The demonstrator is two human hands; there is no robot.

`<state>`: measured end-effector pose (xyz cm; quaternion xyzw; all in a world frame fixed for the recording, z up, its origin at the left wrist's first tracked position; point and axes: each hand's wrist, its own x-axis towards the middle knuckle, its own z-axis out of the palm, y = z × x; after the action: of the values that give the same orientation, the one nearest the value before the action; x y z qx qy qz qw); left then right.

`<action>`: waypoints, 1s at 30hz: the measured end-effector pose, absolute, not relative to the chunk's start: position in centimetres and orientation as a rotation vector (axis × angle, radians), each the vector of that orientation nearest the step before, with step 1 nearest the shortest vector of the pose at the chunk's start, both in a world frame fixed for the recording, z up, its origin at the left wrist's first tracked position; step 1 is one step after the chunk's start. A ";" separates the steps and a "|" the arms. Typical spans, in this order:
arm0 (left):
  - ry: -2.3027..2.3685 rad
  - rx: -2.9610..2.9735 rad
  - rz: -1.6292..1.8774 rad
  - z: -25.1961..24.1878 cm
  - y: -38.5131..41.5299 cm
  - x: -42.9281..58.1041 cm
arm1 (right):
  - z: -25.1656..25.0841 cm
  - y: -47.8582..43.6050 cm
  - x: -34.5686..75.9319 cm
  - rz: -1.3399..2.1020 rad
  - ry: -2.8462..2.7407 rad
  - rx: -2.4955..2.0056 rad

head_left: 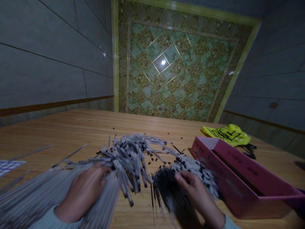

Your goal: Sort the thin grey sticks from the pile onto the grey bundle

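My left hand (87,187) lies on a broad bundle of long, thin, pale translucent sticks (30,194), its fingers curled near their far ends. What those fingers pinch is hidden. My right hand (197,190) is closed, thumb and fingertips together, at the edge of a dark bundle of thin black sticks (166,181). Motion blur hides what lies between them. Between the hands spreads a heap of short translucent tubes with dark ends (133,152). Beside my right hand is a pile of small whitish pieces with black tips (197,170).
A pink open box (228,178) stands at the right, with a yellow bag with black print (227,135) behind it. Small black bits (154,159) are scattered on the wooden table (95,127). A checked sheet (10,167) lies at the left edge.
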<state>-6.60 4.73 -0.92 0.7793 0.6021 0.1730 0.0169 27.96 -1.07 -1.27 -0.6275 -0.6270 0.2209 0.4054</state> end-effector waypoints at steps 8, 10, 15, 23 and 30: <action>1.858 2.557 0.405 -1.3 4.8 -5.9 | -0.9 2.2 36.2 0.076 -1.431 -1.884; 1.847 2.548 0.416 -1.3 4.7 -5.6 | -1.2 2.3 36.5 0.018 -1.426 -1.912; 1.751 2.514 0.456 -0.5 4.1 -4.6 | -1.3 1.7 34.8 -0.025 -1.476 -1.881; 1.482 2.459 0.579 -0.3 2.6 -2.4 | -0.9 -0.3 21.3 0.465 -2.015 -1.389; 1.410 2.420 0.670 -1.5 1.5 -1.1 | -1.5 0.9 15.5 0.171 -2.248 -1.512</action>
<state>-1.07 1.55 -1.50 0.8331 0.4855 0.2306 0.1307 15.46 0.91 -1.53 -0.5444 -0.8093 0.0614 0.2119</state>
